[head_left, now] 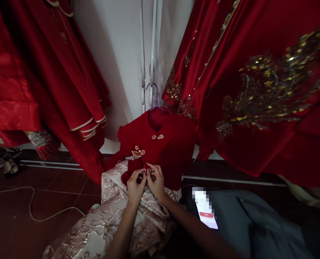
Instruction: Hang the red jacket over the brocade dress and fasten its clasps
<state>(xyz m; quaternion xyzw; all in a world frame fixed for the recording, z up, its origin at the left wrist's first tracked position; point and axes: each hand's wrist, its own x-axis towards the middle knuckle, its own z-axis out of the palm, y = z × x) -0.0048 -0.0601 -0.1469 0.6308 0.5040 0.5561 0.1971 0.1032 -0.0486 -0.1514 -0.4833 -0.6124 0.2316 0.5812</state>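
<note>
A dark red top (170,151) hangs on a purple hanger (156,99) in front of me. My left hand (136,182) and my right hand (156,181) meet at its lower front edge, both with fingers pinched. Between the fingertips a small beaded fastener (148,170) shows, mostly hidden. Higher on the top, a pearl-like beaded fastener (157,137) sits below the neckline. A larger beaded ornament (136,153) is on its left side. Under my wrists spreads a pale pink and gold brocade skirt (95,230).
Red garments (76,90) hang at left, and red garments with gold sequin embroidery (273,93) hang at right. White rack poles (153,46) stand behind the hanger. A lit phone (207,214) lies by grey fabric (246,219). A cable (31,205) crosses the tiled floor.
</note>
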